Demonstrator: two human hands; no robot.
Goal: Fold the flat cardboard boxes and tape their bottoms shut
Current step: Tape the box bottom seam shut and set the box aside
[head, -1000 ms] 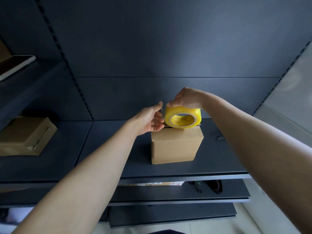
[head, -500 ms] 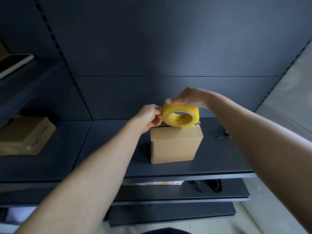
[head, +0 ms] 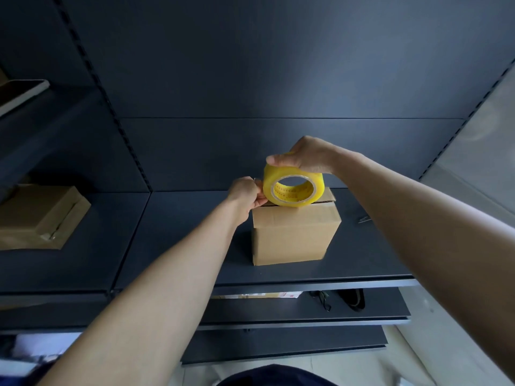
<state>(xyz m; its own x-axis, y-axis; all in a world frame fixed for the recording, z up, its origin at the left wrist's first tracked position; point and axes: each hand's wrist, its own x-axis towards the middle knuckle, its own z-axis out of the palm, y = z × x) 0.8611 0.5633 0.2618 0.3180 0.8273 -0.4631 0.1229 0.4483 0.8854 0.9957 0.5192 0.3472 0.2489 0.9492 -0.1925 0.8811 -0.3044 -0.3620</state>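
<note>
My right hand (head: 306,160) grips the tape (head: 292,190) from above, fingers and thumb curled over its rim. The roll stands on edge atop the box (head: 295,238), which sits on the shelf (head: 181,246). My left hand (head: 245,193) pinches at the roll's left side. I take that for the loose end, though I cannot see it. A hard pull could slide or tip the light box, or crease the film onto itself. The tape is a glossy yellow ring, the box is matte brown card with square edges, and the shelf is dark and smooth.
</note>
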